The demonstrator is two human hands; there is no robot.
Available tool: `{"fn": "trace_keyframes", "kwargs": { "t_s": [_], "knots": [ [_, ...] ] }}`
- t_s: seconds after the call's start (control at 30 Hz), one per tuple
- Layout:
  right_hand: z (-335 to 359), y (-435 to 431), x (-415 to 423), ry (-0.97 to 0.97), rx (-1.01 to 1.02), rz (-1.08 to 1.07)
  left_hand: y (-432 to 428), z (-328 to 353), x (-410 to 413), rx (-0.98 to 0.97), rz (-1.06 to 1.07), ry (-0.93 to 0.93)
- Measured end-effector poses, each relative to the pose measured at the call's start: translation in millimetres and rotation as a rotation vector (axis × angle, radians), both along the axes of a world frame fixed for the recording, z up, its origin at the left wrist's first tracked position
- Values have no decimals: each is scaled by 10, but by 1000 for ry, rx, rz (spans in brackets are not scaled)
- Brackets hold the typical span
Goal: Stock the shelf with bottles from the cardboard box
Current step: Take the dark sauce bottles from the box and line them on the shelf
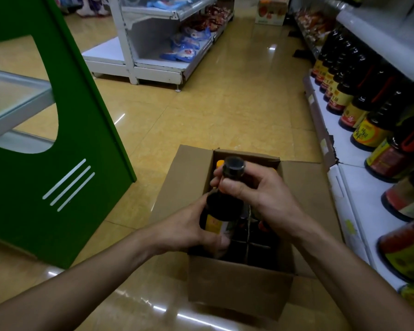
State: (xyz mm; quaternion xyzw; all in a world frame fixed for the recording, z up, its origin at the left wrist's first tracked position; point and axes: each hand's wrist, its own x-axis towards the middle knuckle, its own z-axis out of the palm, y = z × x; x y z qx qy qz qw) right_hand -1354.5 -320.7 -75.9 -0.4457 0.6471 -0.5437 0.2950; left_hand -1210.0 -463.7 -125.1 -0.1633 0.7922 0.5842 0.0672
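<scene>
Yellow floor tiles carry an open box beside the shelf. Over it, the right hand pinches a dark bottle by the neck while the left hand grips its body.

Green panel left; white rack holding blue packets across yellow tiled floor.

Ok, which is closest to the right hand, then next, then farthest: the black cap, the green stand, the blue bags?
From the right hand:
1. Black cap, right by its fingers.
2. Green stand, off to the left.
3. Blue bags, far back on the white shelf.
</scene>
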Motion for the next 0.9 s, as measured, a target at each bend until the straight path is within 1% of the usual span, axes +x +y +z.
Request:
{"fn": "trace_keyframes", "kwargs": {
  "t_s": [0.1, 0.2, 0.27, 0.33, 0.4, 0.47, 0.53, 0.63, 0.73, 0.87, 0.9],
  "knots": [
    [241, -27, -23, -134, -117, -19, 51, 12, -28, 131, 28, 10],
    [452, -48, -71, -221, -187, -30, 104, 30, -32, 211, 53, 25],
    [567, -58, -86, -242, -213, -35, 162, 52, -52, 250, 91, 66],
    [649, -60, -75, -219, -203, -44, 225, 61, -69, 266, 138, 114],
    [686, -55, -51, -155, -186, -50, 273, 48, -69, 271, 190, 161],
    [657, -45, -28, -72, -160, -66, 301, 61, -59, 281, 223, 195],
    [547, 3, -36, -40, -117, -50, 301, 77, -62, 298, 225, 219],
    [371, 105, -82, -107, -40, 50, 274, 135, -72, 314, 219, 245],
    [330, 146, -108, -173, -9, 118, 256, 195, -69, 349, 184, 245],
    [341, 135, -115, -160, 18, 163, 250, 256, -67, 377, 110, 218],
    [336, 132, -110, -183, 7, 166, 246, 262, -67, 381, 93, 211]
  ]
}}
